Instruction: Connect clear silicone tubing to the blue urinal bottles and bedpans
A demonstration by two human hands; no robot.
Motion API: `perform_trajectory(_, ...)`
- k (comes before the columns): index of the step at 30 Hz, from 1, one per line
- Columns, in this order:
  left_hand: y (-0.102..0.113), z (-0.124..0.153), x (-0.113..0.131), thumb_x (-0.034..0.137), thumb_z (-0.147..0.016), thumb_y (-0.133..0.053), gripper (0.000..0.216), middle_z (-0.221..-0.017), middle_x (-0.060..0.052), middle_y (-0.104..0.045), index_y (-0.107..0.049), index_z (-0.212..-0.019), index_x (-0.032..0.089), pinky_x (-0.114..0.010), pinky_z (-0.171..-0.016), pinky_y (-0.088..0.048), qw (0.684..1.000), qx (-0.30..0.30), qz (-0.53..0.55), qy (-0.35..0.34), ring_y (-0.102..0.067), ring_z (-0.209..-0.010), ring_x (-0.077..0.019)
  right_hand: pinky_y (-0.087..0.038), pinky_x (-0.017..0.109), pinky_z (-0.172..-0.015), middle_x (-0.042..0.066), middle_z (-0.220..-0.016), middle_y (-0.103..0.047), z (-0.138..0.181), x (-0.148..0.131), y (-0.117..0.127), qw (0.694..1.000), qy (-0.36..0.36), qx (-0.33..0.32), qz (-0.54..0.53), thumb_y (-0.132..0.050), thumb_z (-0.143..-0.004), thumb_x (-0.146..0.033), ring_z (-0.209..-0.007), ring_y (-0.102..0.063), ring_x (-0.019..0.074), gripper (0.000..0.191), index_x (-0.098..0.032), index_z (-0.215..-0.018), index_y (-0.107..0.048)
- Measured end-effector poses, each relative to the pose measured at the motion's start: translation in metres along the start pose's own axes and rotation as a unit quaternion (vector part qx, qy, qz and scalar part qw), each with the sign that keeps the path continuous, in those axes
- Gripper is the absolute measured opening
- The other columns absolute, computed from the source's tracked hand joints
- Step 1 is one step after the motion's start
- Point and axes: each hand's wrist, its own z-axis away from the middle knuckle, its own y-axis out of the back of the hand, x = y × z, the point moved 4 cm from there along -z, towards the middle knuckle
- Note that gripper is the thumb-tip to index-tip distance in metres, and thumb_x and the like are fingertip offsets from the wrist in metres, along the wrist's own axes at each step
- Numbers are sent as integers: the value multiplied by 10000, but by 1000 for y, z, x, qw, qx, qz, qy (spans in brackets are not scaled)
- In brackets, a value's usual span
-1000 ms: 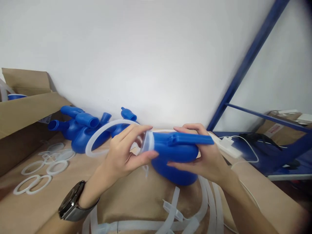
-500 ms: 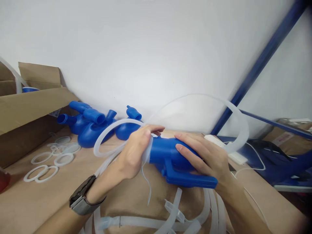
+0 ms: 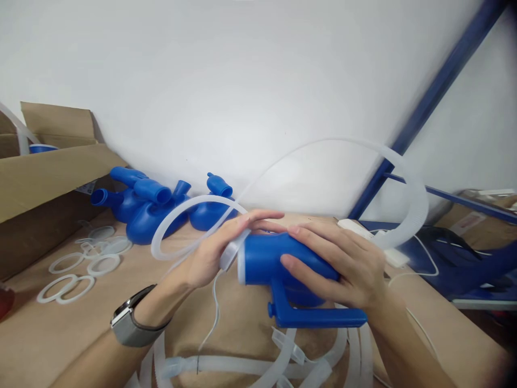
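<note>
A blue plastic urinal bottle [image 3: 262, 258] lies on its side above the table, handle toward me and mouth facing left. My right hand [image 3: 343, 261] is closed over its rounded body, fingers spread along the top. At the mouth sits a white ring [image 3: 241, 264]. Just left of it, my left hand [image 3: 216, 248] grips a whitish cap [image 3: 231, 253], tilted and a little apart from the ring; its fingers reach over the bottle neck. A thin strap [image 3: 216, 307] dangles below the cap. A translucent hose [image 3: 418, 188] loops behind both hands; its ends are hidden.
Several blue bottles [image 3: 149, 218] stand at the back left beside a cardboard box [image 3: 52, 167]. White rings [image 3: 67, 262] and clear caps lie before them. More translucent tubes [image 3: 234, 368] lie close to me. A white power strip [image 3: 393, 257] and cable are at right, near a blue frame [image 3: 428, 102].
My left hand has shifted left with the cap, which has come away from the bottle mouth and uncovers the white ring. The bottle sits slightly lower; the hose loop has swung up and right.
</note>
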Motion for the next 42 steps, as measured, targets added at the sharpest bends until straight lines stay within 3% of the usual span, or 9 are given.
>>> perform_trajectory(4,-1,0,0,561,-1062,-467,498,-1352,-89,-739,-694,-1368,241,-513,-1169,-468,1000,7,-9,13,-671,-1287,-326,-603,381,-805,34,-1347,-730,-2,-2,-2,1000,-8,0,0,-699,-921,-155,-1194,-706,268,529,-413,-1376,-617)
perform_trajectory(9,-4,2,-6,603,-1055,-446,540,-1374,-94,-717,-642,-1394,231,-466,-1062,-509,997,58,32,28,-671,-1232,-329,-529,483,-944,58,-1314,-733,-5,-3,-3,998,-59,30,-10,-629,-1000,-191,-1061,-728,250,359,-357,-1318,-649)
perform_trajectory(14,-5,5,-15,612,-1058,-448,517,-1562,-51,-574,-586,-1445,297,-463,-1161,-422,991,127,25,13,-552,-1399,-337,-552,414,-836,117,-1263,-722,-7,-1,-7,994,-101,-3,-31,-580,-1013,-131,-1087,-716,285,399,-281,-1381,-605)
perform_trajectory(19,-9,5,-16,648,-1035,-470,544,-1413,-77,-676,-594,-1404,267,-446,-1115,-452,986,160,52,3,-606,-1308,-327,-567,398,-896,101,-1319,-690,-7,-3,-7,992,-116,-12,-39,-576,-994,-68,-1175,-697,280,481,-306,-1411,-581)
perform_trajectory(23,-13,6,-16,706,-1006,-475,576,-1373,-84,-688,-592,-1367,273,-412,-991,-524,979,191,72,7,-661,-1198,-312,-578,401,-912,101,-1319,-682,-6,-6,-8,991,-126,-5,-51,-610,-1006,-133,-1176,-695,278,433,-311,-1400,-591)
perform_trajectory(29,-16,8,-17,707,-1022,-444,574,-1338,-90,-697,-573,-1366,266,-383,-935,-549,975,214,53,-28,-688,-1128,-281,-596,398,-906,91,-1302,-687,-9,-7,-8,990,-132,-12,-58,-631,-1009,-152,-1165,-698,268,417,-330,-1384,-600)
perform_trajectory(34,-17,10,-21,733,-1018,-418,645,-1313,-73,-696,-452,-1510,317,-384,-938,-554,968,247,30,-25,-683,-1147,-274,-599,405,-903,84,-1282,-701,-13,-11,-5,989,-129,-32,-65,-606,-1021,-166,-1126,-707,267,407,-323,-1397,-603)
perform_trajectory(39,-19,12,-18,742,-1016,-393,663,-1286,-72,-700,-479,-1510,308,-425,-992,-538,965,260,19,-33,-700,-1022,-250,-606,412,-920,94,-1289,-700,-15,-15,-3,990,-128,-29,-59,-577,-1022,-135,-1130,-712,262,407,-314,-1386,-608)
perform_trajectory(42,-24,15,-14,733,-1027,-363,677,-1279,-82,-699,-479,-1520,284,-461,-1086,-486,963,266,1,-39,-679,-1091,-272,-612,416,-914,107,-1294,-694,-14,-16,-3,988,-129,-38,-73,-533,-1035,-129,-1145,-712,268,412,-301,-1405,-595)
